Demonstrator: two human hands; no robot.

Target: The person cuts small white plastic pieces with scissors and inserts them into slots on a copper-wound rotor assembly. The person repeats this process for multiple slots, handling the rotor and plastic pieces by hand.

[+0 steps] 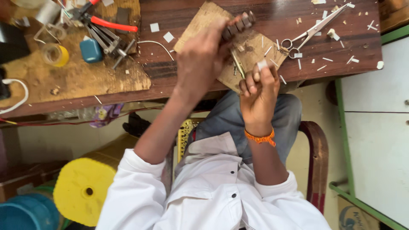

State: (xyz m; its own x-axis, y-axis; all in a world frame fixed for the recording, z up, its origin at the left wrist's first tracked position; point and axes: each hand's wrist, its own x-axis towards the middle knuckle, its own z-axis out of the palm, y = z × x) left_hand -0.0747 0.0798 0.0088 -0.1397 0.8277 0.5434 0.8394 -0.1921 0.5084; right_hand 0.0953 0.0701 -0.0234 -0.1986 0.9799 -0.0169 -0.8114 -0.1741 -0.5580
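My left hand (200, 55) grips a tool with a dark ribbed handle (238, 24) whose thin metal blade (237, 63) points down toward my right hand. My right hand (257, 91) pinches a small white piece (261, 64) between thumb and fingers, close to the blade. Both hands are held over a brown board (200, 23) lying on the dark wooden table (272, 17). An orange thread band circles my right wrist.
Scissors (311, 32) and several white scraps lie on the table to the right. At the left are red-handled pliers (106, 23), a blue box (90, 50), a yellow tape roll (55, 54) and a white cable. A yellow spool (83, 187) and blue bucket stand on the floor.
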